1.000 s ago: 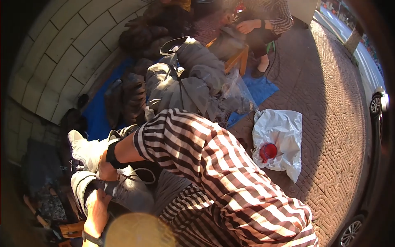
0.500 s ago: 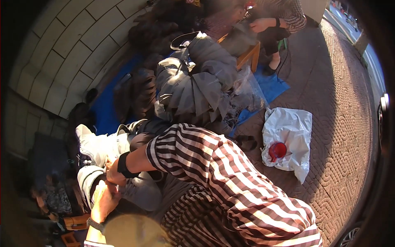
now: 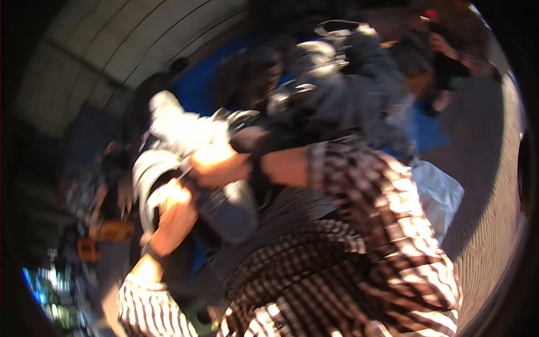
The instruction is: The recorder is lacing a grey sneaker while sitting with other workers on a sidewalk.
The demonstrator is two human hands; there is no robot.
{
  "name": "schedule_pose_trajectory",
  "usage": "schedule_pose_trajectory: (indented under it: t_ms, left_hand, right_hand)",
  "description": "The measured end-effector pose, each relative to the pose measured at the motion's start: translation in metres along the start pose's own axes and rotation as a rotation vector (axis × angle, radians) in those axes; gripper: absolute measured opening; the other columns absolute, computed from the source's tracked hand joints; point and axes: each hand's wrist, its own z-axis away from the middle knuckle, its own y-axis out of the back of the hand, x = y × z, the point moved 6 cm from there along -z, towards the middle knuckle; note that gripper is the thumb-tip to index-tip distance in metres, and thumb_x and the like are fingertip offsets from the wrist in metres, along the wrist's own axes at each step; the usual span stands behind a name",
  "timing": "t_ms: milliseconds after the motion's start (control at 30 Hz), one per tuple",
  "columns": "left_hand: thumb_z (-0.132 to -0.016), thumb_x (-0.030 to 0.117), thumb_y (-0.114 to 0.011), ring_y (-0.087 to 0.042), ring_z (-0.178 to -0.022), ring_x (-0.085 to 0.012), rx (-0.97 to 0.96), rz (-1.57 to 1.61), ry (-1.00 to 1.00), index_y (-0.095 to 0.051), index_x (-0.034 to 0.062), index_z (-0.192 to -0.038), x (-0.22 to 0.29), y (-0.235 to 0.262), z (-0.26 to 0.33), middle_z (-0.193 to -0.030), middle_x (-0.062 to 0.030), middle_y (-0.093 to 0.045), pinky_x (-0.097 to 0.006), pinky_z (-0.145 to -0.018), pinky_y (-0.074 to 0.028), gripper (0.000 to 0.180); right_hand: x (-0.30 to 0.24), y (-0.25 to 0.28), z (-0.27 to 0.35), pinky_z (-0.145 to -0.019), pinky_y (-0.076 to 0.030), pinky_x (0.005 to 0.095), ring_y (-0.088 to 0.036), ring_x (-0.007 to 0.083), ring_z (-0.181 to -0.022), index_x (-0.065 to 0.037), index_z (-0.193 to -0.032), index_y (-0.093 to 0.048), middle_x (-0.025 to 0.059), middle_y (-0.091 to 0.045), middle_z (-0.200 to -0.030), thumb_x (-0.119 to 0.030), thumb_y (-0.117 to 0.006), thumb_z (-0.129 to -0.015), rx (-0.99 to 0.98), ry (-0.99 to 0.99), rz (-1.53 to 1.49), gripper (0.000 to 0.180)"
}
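Note:
My left hand (image 3: 177, 210), with a dark band at its wrist, is closed at the inner edge of a light grey, curved, layered piece (image 3: 147, 165) that looks like cloth. Close against its fingertips, my right hand (image 3: 216, 164) is closed too, its fingers bent inward and smeared by motion. What the two pinch between them is too blurred to name. Just beyond lies a bulky whitish piece (image 3: 177, 124), overexposed by the sun. A rounded dark grey shape (image 3: 230, 216) sits below my right wrist.
A heap of grey fabric-like pieces (image 3: 359, 84) lies ahead on a blue sheet (image 3: 196, 87). Another person (image 3: 449, 50) sits at the far right. A white plastic sheet (image 3: 438, 194) lies right of my sleeve. An orange stool (image 3: 112, 230) stands at left, and a tiled wall (image 3: 140, 39) rises far left.
The view has swung, so the scene sits further right and higher at the top, with blur. My hands remain together at the grey piece. The red cup has dropped from sight.

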Motion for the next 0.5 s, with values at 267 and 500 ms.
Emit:
schedule_pose_trajectory:
  t_ms: [267,500]
  left_hand:
    - [-0.083,-0.004,-0.053,-0.056,-0.061,-0.0335,0.417,0.331,-0.037,-0.052,0.0001,-0.09,-0.003,0.022,0.005,-0.081,-0.0116,-0.058,-0.044,-0.061,-0.045,0.007]
    - [-0.092,0.011,-0.045,-0.05,-0.05,-0.0111,0.315,0.745,-0.556,-0.049,0.0002,-0.082,0.067,0.09,-0.024,-0.065,-0.0055,-0.054,-0.026,-0.051,-0.041,0.015]
  right_hand:
    - [-0.044,0.049,0.006,-0.07,-0.047,0.0368,-0.06,0.0232,-0.074,0.001,-0.09,-0.059,0.0167,-0.056,-0.092,-0.018,-0.059,-0.073,-0.022,0.057,0.003,0.025]
    - [-0.164,0.023,-0.004,-0.045,-0.039,0.029,-0.047,0.0161,-0.054,-0.004,-0.071,-0.049,0.0088,-0.043,-0.078,-0.013,-0.059,-0.068,-0.096,0.246,-0.119,0.014]
